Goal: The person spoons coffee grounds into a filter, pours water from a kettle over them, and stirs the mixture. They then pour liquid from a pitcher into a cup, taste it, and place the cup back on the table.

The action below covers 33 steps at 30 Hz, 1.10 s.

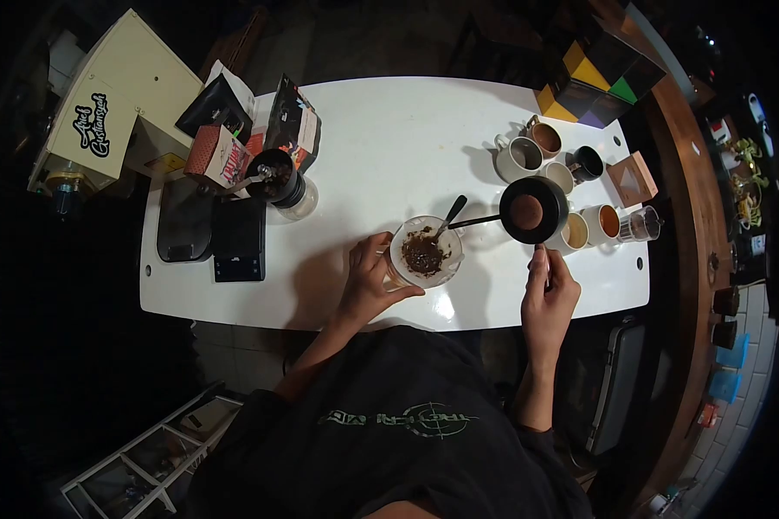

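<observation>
My left hand (pixel 372 278) curls its fingers and thumb around the side of a coffee dripper (pixel 455 251) lined with a pale filter. Wet dark coffee grounds (pixel 422 253) lie inside it, with some stuck up the filter wall. A spoon (pixel 453 213) with a black handle leans in the dripper. Whatever stands beneath the dripper is mostly hidden. My right hand (pixel 550 298) grips the handle of a black gooseneck kettle (pixel 547 206) with a copper-coloured lid. The kettle is held above the table, its thin spout reaching left towards the dripper's rim; no water stream can be made out.
Several cups, including a white mug (pixel 520 157), and a glass press (pixel 639 225) stand right, near the kettle. At left are a cream-coloured machine (pixel 117 95), a grinder (pixel 275 177), a black scale (pixel 239 240) and coffee bags. Black boxes (pixel 593 86) occupy the far right corner.
</observation>
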{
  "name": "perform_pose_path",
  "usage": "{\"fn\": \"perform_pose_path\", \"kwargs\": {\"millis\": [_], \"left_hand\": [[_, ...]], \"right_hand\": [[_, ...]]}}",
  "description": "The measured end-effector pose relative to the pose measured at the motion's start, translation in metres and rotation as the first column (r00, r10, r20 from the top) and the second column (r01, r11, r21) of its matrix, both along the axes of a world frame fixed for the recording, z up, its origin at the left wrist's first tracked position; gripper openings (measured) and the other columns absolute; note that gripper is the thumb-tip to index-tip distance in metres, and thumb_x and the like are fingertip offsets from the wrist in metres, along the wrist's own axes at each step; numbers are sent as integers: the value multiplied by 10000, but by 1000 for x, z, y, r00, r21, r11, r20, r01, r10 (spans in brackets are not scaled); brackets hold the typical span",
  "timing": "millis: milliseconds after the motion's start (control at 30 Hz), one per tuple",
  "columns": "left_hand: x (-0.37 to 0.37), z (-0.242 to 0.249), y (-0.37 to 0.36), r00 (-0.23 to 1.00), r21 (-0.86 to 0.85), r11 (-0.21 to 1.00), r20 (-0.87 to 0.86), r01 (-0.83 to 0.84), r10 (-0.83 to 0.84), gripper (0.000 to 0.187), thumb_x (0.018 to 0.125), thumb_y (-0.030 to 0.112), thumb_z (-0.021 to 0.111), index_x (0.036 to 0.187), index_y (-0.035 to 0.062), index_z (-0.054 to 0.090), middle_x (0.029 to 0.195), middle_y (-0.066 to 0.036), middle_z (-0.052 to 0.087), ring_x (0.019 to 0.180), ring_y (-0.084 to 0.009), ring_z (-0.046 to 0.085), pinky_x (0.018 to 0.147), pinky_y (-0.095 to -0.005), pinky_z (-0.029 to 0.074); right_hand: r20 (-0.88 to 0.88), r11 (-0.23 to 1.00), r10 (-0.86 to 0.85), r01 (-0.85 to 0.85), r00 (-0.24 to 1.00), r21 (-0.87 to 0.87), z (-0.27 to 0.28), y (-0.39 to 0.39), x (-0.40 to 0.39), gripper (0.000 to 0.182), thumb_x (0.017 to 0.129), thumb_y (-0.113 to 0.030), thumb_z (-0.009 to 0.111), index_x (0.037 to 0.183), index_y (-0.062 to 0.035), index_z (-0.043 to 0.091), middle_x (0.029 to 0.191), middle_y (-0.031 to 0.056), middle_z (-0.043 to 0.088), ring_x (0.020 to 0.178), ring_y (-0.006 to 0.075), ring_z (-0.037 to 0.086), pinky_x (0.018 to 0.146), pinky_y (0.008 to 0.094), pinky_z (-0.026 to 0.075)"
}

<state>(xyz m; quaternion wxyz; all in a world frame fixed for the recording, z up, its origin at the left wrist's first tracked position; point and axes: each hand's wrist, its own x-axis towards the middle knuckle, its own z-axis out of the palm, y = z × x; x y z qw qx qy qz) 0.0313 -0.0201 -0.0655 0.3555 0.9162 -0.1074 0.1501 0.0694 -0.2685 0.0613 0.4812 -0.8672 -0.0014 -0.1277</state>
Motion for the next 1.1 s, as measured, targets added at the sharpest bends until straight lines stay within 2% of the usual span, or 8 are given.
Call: {"fn": "perform_pose_path", "kwargs": {"millis": [467,533,1100], "left_hand": [[0,-1,1,1000,22,1000,23,-9,8,779,618,477,881,1171,-13,633,1272,-119,483,1191,-299,442,1040,-484,304],[0,-1,1,1000,18,1000,26,-8,7,769,625,481,875,1164,-13,637,1273,-118,482,1191,-295,442,1039,-479,304],[-1,1,-1,1000,15,1000,-11,-13,13,745,640,486,863,1155,-2,635,1292,-120,471,1213,-292,435,1013,-472,311]], "right_hand": [[18,999,36,-36,999,25,7,18,7,208,990,-105,559,962,83,642,562,38,440,538,49,349,467,262,266],[5,999,51,-51,999,-20,9,19,6,207,984,-106,564,972,81,650,557,50,448,524,56,353,466,269,273],[-38,993,119,-119,992,5,15,28,-5,200,961,-97,578,931,90,644,554,106,459,505,77,344,466,285,298]]}}
